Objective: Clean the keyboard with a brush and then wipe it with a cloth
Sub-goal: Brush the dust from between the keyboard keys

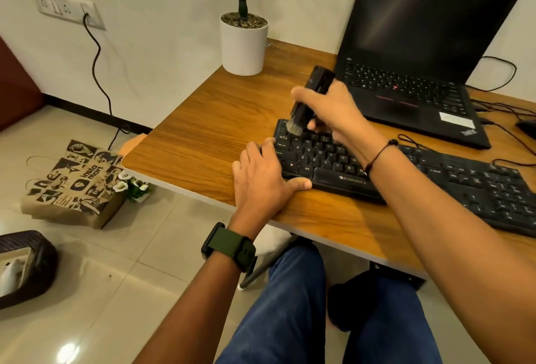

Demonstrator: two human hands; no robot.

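Desk (203, 137): wooden, keyboard (406, 178) near its front edge.
Grips: your right hand (333, 108) clasps brush (314, 93); left hand (264, 178) flat, steadying.
Risk: hard strokes could pop keycaps.

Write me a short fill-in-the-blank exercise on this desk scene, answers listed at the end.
1. The right hand grips a black brush whose bristles touch the black external keyboard's top ____ corner.
2. The left hand rests at the keyboard's left end and wears a ____ watch strap on its wrist.
3. Behind the keyboard on the wooden desk an open black laptop has its screen ____.
4. The white pot is filled with ____.

Answers: left; green; dark; pebbles
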